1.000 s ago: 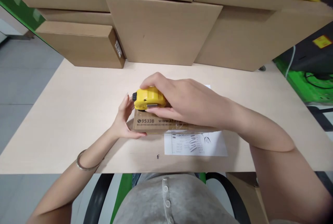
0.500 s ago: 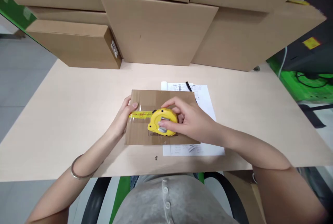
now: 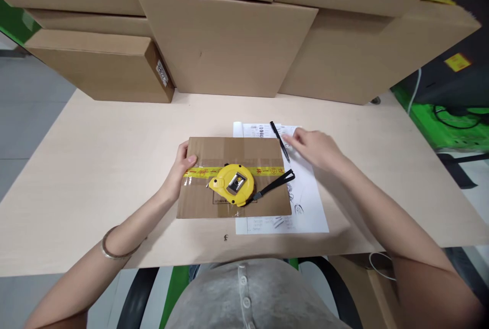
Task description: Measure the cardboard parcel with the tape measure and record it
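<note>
A flat brown cardboard box [image 3: 202,151], crossed by a strip of yellow printed tape [image 3: 267,171], lies in front of me. My left hand [image 3: 180,171] grips its left edge, thumb on top and fingers mostly hidden behind. On the box rests a yellow tape measure [image 3: 244,186] with a metal clip and a black wrist strap [image 3: 275,184]; neither hand touches it. My right hand [image 3: 315,148] holds nothing, index finger stretched toward a black pen [image 3: 280,141] and other fingers curled. Whether the fingertip touches the pen I cannot tell. The pen lies on a printed, hand-marked paper sheet [image 3: 311,204], partly under the box.
Large cardboard boxes [image 3: 225,44] stand along the back of the pale table [image 3: 95,176]. A smaller box [image 3: 95,66] with a label is at the back left. Dark equipment [image 3: 454,84] and cables are at the right, past the table's edge.
My right hand has let go of the tape measure, which now lies on the box, and has moved right and away from me to the pen. My left hand still holds the box.
</note>
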{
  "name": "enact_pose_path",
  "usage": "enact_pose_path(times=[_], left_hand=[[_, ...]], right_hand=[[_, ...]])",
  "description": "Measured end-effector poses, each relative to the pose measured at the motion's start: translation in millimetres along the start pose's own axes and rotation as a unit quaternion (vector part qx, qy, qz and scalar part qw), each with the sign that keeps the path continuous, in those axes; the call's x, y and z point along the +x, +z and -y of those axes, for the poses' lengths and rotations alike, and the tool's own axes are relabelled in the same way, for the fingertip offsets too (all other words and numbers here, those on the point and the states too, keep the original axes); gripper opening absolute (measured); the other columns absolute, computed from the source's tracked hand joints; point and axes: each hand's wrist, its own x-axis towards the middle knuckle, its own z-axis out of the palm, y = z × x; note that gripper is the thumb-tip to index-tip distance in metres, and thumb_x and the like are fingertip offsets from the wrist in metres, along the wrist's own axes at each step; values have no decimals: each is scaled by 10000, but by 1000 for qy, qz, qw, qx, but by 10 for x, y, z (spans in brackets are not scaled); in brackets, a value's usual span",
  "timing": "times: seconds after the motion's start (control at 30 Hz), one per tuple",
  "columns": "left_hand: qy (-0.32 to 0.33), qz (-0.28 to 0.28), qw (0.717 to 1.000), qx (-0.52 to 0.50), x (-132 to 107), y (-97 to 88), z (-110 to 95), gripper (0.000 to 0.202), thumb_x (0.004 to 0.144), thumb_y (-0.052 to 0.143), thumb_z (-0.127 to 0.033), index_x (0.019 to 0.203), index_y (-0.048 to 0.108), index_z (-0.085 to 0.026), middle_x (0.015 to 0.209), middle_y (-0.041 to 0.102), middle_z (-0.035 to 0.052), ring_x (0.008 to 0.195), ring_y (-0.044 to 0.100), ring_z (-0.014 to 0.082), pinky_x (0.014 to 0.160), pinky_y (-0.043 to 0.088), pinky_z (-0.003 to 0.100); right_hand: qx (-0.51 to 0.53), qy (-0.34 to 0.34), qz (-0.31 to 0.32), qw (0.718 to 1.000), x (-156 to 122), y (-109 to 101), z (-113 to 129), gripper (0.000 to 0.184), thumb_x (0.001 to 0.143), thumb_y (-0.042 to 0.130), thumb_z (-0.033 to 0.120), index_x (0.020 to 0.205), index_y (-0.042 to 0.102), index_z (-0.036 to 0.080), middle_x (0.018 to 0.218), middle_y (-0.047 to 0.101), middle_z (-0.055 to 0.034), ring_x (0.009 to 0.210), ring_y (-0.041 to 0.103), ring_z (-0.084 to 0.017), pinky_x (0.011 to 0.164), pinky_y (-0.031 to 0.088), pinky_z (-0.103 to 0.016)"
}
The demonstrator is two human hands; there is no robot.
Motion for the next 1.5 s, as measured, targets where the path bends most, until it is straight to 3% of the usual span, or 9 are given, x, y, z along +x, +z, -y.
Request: enact_pose_path(times=[0.13, 0.23, 0.37, 0.47, 0.57, 0.77, 1.07, 1.23, 1.5], left_hand=[[-37, -2, 998, -52, 31, 44, 38, 517, 835, 685, -478, 1296, 573, -272, 1228, 621, 42, 1062, 625, 258, 829, 537, 332], [-43, -6, 995, -89, 30, 66, 85, 528, 826, 682, -507, 1283, 569, -267, 1163, 636, 53, 984, 644, 258, 797, 554, 360], [-52, -33, 990, -129, 24, 95, 122, 502, 776, 728, -494, 1199, 584, -265, 1089, 638, 39, 907, 640, 239, 781, 567, 365], [-59, -39, 987, -142, 31, 114, 116, 427, 774, 727, -462, 1134, 588, -278, 999, 636, 16, 835, 631, 224, 786, 571, 383], [-42, -34, 989, -141, 50, 121, 108, 409, 752, 748, -457, 1090, 602, -277, 936, 622, -2, 781, 627, 206, 751, 574, 374], [-34, -35, 990, -129, 68, 126, 94, 388, 715, 772, -464, 1007, 610, -267, 875, 606, 8, 720, 603, 200, 632, 554, 351], [-42, -32, 988, -146, 43, 108, 141, 376, 739, 757, -464, 1020, 596, -274, 976, 651, 30, 811, 668, 256, 712, 599, 432], [-41, -26, 986, -159, 53, 129, 138, 394, 764, 742, -443, 1073, 579, -263, 966, 651, 13, 828, 682, 237, 784, 586, 417], [-29, -27, 983, -182, 48, 136, 130, 375, 749, 776, -424, 1015, 594, -234, 972, 671, 13, 809, 682, 208, 715, 571, 335]], right_hand=[[40, -16, 58, 997, 145, 325, -209, 367, 868, 628, 518, 681, 503, 228, 615, 623, -73, 671, 607, -252, 644, 388, -345], [139, -44, 66, 987, 266, 419, -334, 366, 905, 563, 547, 732, 532, 225, 643, 630, -47, 651, 585, -204, 635, 416, -318], [290, -38, 0, 956, 527, 403, -558, 412, 954, 403, 624, 819, 472, 240, 604, 550, 3, 510, 462, -134, 513, 391, -281], [364, -27, -55, 929, 664, 426, -678, 469, 828, 623, 657, 765, 386, 258, 559, 506, 45, 441, 391, -88, 444, 340, -248], [406, -20, -71, 911, 705, 476, -736, 516, 739, 743, 657, 721, 424, 252, 544, 552, 32, 411, 426, -80, 387, 302, -231], [437, -27, -54, 897, 714, 522, -806, 449, 650, 889, 471, 678, 511, 231, 509, 595, 18, 434, 519, -94, 417, 406, -228], [429, -35, -47, 901, 713, 537, -842, 379, 688, 867, 351, 614, 520, 216, 485, 572, 23, 420, 477, -75, 416, 368, -221], [434, -40, -46, 899, 708, 543, -851, 377, 696, 861, 341, 606, 518, 213, 485, 575, 20, 420, 477, -73, 421, 376, -220], [442, -32, -57, 894, 735, 572, -850, 425, 632, 895, 366, 582, 502, 213, 472, 568, 28, 404, 471, -70, 395, 383, -203]])
